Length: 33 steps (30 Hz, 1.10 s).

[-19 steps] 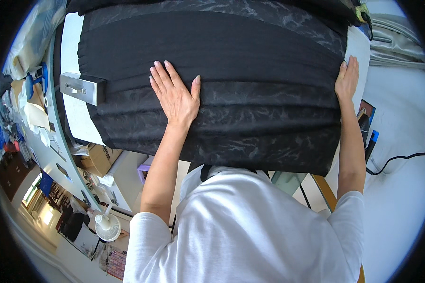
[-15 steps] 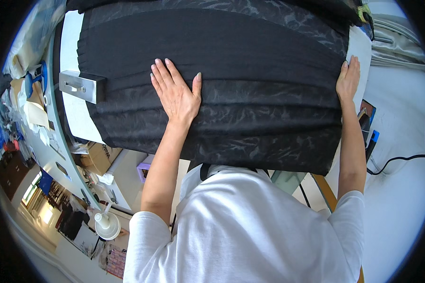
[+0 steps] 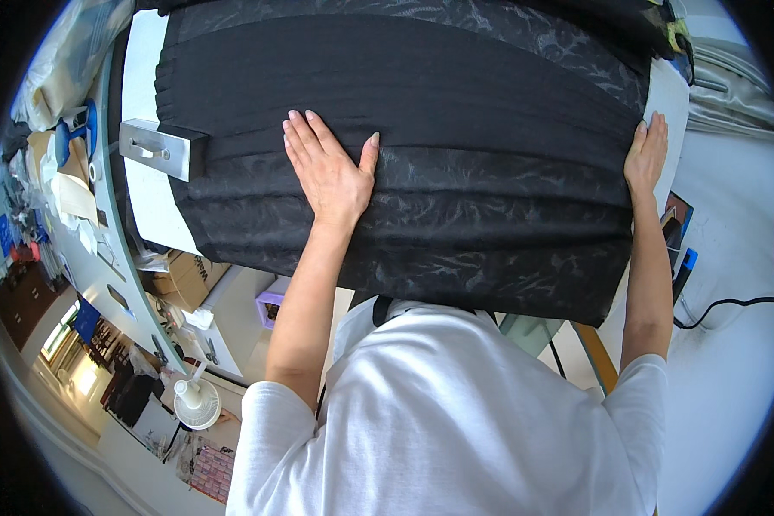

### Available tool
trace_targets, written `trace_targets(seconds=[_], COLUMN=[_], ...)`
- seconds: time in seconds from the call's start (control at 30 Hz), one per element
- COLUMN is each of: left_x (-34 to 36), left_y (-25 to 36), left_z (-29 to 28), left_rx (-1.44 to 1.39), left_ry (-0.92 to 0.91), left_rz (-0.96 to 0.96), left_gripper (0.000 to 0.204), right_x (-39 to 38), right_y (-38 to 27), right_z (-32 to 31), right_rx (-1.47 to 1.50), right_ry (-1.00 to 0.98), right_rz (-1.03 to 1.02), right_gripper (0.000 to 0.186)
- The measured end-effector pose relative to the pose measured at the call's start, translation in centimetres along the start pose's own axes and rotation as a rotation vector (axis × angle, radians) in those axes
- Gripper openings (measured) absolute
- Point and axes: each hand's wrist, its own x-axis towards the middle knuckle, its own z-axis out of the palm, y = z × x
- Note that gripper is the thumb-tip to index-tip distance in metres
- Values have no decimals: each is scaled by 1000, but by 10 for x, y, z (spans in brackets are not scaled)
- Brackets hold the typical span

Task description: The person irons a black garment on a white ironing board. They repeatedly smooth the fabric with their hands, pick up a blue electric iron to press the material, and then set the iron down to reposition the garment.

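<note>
Black patterned fabric [image 3: 490, 206] lies in layers across the table in front of me, its near edge hanging by my waist. My left hand [image 3: 331, 176] rests flat on the cloth left of centre, fingers stretched out and thumb apart. At the fabric's right edge lies my right hand [image 3: 647, 159], fingers extended forward, partly on the cloth border and partly over a white sheet [image 3: 672, 99] beneath. A metal block with a handle [image 3: 159, 150] weighs down the fabric's left edge, sitting partly on the white sheet.
A grey-blue side table [image 3: 103, 249] with papers, scissors and a blue tape dispenser [image 3: 77, 133] stands at the left. Below it are a cardboard box [image 3: 185, 279] and a purple bin [image 3: 271, 301]. A black cable [image 3: 722, 303] runs at the right, near silvery folded cloth [image 3: 735, 90].
The whole view has shifted slightly, so everything appears a little further right. Both hands keep nearly the same places on the fabric.
</note>
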Motion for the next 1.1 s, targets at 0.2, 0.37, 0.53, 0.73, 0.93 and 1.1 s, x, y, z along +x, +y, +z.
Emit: trace_targets(seconds=[0.2, 0.37, 0.53, 0.73, 0.93, 1.1], left_x=[9, 10, 3, 4, 4, 5], left_y=[-46, -96, 15, 129, 120, 81], left_z=[-8, -14, -9, 10, 13, 11], left_rx=[11, -48, -215, -193, -131, -88], left_ry=[13, 29, 29, -72, -48, -51], left_rz=[46, 47, 385, 462, 441, 417], left_gripper=[100, 67, 58, 69, 73, 71], right_x=[-2, -2, -1, -3, -3, -3], right_y=[10, 5, 0, -13, -14, -15], right_z=[3, 2, 4, -5, -3, -2], right_rx=[9, 3, 4, 24, 48, 32], right_ry=[27, 51, 45, 25, 43, 55], right_rz=[-41, -16, 10, 71, 66, 71], right_gripper=[55, 54, 57, 59, 59, 59])
